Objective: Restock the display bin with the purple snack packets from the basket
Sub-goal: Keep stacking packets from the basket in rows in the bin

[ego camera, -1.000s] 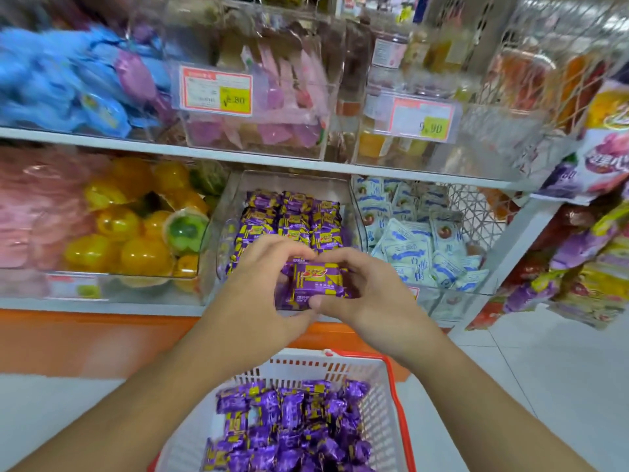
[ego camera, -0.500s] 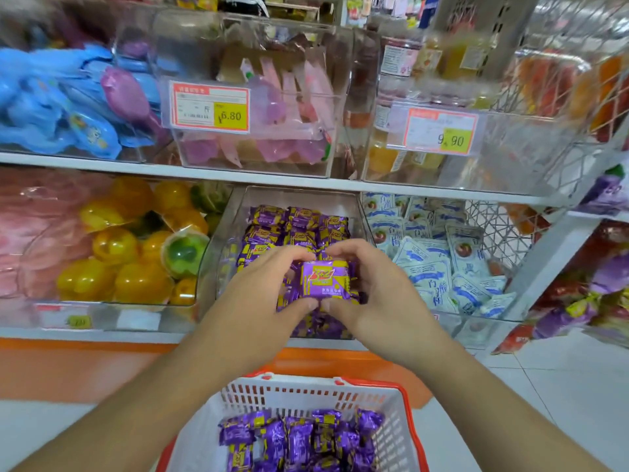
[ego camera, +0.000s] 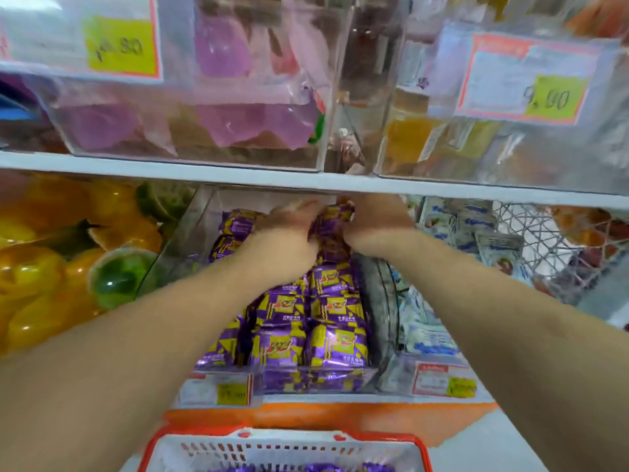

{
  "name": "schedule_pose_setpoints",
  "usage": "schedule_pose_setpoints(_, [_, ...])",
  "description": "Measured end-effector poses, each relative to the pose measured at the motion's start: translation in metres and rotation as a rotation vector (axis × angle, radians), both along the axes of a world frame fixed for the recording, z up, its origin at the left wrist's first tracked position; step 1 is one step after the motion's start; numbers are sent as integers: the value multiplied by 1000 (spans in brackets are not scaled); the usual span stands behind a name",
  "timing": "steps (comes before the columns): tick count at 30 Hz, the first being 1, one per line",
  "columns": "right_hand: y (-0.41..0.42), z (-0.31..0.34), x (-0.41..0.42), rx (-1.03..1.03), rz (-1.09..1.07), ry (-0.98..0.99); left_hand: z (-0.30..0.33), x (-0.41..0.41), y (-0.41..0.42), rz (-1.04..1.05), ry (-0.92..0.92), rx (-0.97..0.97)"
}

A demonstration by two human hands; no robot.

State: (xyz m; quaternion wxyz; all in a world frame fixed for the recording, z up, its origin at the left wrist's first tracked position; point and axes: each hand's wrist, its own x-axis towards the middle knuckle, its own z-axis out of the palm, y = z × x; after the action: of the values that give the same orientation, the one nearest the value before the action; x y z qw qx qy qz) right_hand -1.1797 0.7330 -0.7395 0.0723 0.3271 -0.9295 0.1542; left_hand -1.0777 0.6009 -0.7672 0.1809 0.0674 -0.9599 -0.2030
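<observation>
**Packet at the back of the bin, both hands on it**

You had both hands reaching deep into the display bin (ego camera: 200,229), just under the shelf edge (ego camera: 238,175). Your left hand (ego camera: 289,221) and right hand (ego camera: 371,218) pinched one purple packet (ego camera: 332,216) between them, fingers curled onto its sides, though blur hid the exact finger placement. Nearer you than the grip, rows of purple packets (ego camera: 306,321) already filled the bin's front. Nearest you, the basket (ego camera: 282,446) showed more purple stock along its bottom.

The risk, as I judged it: your knuckles sat close under the shelf, so lifting out carelessly could knock them or drag the neat rows forward. Letting go unevenly could leave the packet tilted.
</observation>
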Motion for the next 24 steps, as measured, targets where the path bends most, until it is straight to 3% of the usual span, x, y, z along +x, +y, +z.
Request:
schedule_pose_setpoints(5, [-4, -4, -10, 7, 20, -105, -29, -14, -7, -39, -116, -161])
schedule_pose_setpoints(8, [1, 4, -1, 11, 29, -90, -30, -11, 1, 46, -125, -246])
schedule_pose_setpoints(12, [5, 10, 12, 269, 84, -78, -34, -11, 3, 79, -144, -295])
schedule_pose_setpoints(16, [2, 8, 11, 434, 89, -106, -34, -16, 2, 84, -187, -238])
schedule_pose_setpoints(19, [2, 5, 7, 472, 83, -91, -30, -14, 1, 82, -167, -158])
schedule_pose_setpoints(24, [0, 1, 4, 492, 85, -70, -31, -14, -5, 65, -244, -201])
